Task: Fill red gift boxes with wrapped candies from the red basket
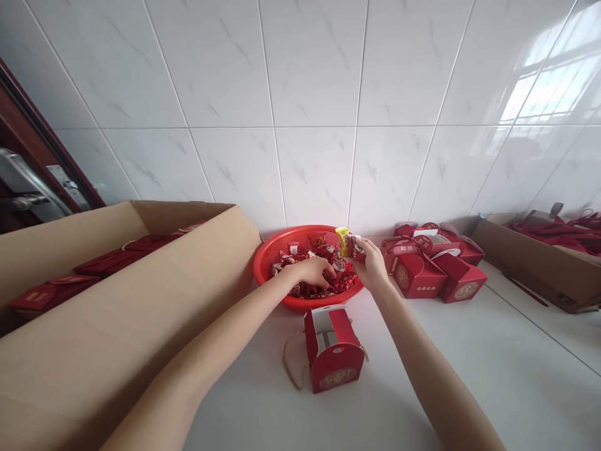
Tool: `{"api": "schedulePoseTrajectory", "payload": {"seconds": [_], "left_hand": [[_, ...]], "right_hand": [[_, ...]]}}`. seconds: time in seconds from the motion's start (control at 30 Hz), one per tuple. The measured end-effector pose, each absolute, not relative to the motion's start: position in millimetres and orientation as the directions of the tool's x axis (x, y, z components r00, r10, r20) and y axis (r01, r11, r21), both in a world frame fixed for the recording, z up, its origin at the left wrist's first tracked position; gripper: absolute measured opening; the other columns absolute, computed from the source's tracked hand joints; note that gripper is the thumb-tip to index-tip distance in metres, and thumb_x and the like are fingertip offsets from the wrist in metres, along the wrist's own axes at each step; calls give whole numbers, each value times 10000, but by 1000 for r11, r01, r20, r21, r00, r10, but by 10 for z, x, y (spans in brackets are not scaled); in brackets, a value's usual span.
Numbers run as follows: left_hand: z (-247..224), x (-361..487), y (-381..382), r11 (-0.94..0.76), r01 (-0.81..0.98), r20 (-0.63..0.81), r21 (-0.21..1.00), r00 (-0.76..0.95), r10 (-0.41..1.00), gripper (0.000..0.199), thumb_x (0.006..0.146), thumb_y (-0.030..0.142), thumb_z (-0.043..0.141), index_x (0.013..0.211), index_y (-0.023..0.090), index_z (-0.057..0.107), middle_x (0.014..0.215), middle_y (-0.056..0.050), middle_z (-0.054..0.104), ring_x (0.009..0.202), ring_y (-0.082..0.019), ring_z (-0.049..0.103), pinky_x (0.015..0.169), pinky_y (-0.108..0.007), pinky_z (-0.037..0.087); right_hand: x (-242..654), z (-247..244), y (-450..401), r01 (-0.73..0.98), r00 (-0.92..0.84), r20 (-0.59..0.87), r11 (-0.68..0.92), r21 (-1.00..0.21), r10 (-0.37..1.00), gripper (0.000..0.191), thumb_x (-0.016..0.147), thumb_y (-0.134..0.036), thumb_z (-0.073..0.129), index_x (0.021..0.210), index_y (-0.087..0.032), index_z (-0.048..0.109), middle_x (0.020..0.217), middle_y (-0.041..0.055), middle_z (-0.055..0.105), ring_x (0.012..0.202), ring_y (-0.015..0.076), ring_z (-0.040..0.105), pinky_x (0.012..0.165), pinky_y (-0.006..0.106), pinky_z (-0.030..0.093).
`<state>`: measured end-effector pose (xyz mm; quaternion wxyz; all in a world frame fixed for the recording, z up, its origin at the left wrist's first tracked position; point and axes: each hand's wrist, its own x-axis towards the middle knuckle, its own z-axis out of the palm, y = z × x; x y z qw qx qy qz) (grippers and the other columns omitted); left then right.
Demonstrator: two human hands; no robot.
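Note:
My left hand (317,272) reaches into a red plastic basket (261,275) heaped with red-wrapped candies (305,289). Its fingers are bent and drawn together among them; what they hold, if anything, is hidden. Over the basket's right rim, my right hand (372,265) is closed on small wrapped candies, one with a yellow wrapper (343,242) and another dark red and white. In front of the basket stands a red gift box (335,357) with its top open and a rope handle hanging at the sides. Grey-white shows inside it.
A tall cardboard carton (188,282) with red boxes (106,262) in it takes up the left side. Several folded red gift boxes (419,275) stand right of the basket. Farther right is a low cardboard box (530,269) of red pieces. A tiled wall (314,169) rises behind.

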<state>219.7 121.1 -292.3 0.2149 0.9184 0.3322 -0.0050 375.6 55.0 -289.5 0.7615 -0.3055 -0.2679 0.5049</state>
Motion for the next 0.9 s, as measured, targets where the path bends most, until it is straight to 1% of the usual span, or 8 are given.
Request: {"api": "schedulePoseTrajectory", "payload": {"seconds": [0.07,0.13,0.33,0.47,0.53,0.67,0.77,0.9], "left_hand": [[-2924,2197,1212,-668,630,-218,396,771,598,230,661,164,674,854,232,779,822,17,767,712,-150,676,604,-191,444],[-2929,2191,1224,-655,646,-222,392,757,614,187,682,168,640,802,224,772,780,11,761,675,-147,666,596,-199,442],[-2936,2108,1296,-617,682,-76,393,693,717,139,766,222,601,765,222,739,776,-15,744,723,-177,663,691,-241,461],[-2900,2063,1293,-598,680,8,424,658,753,212,834,233,531,849,203,740,764,-25,736,709,-183,662,678,-258,470],[-2874,2061,1277,-589,676,47,444,639,768,252,851,220,504,920,193,745,826,-34,751,746,-189,676,691,-264,484],[-2831,2078,1255,-580,649,121,492,609,784,277,848,204,526,1014,193,748,1025,-40,762,917,-202,693,804,-270,509],[-2818,2082,1252,-572,628,146,528,597,789,257,834,179,561,1000,191,756,1014,-36,769,948,-207,698,846,-278,516],[-2814,2066,1255,-569,639,167,517,577,800,248,818,134,577,970,192,765,1020,-34,770,953,-210,702,892,-295,517]], "right_hand": [[3752,-2890,548,-603,346,99,302,-739,933,184,628,-250,813,620,-195,638,631,-32,668,616,131,611,552,245,488],[3748,-2884,545,-602,347,96,300,-740,933,183,628,-252,810,615,-196,637,623,-33,666,613,133,613,548,246,492],[3742,-2871,537,-607,349,88,297,-737,933,181,614,-247,810,612,-199,636,621,-35,666,611,133,616,538,242,502],[3742,-2866,534,-607,350,89,298,-737,932,178,613,-248,812,621,-201,640,626,-34,669,617,135,620,552,245,513],[3740,-2864,534,-606,353,89,301,-736,931,178,609,-246,812,618,-199,640,632,-33,673,621,134,620,553,241,511],[3738,-2864,529,-607,354,89,302,-735,931,171,605,-244,808,614,-197,644,637,-31,676,620,131,613,536,232,490],[3740,-2870,527,-609,357,87,302,-733,930,159,599,-237,801,614,-195,648,640,-29,677,621,129,612,538,229,482],[3741,-2879,526,-606,347,90,297,-738,934,159,604,-246,802,625,-195,653,646,-18,680,626,141,620,532,239,479]]}}
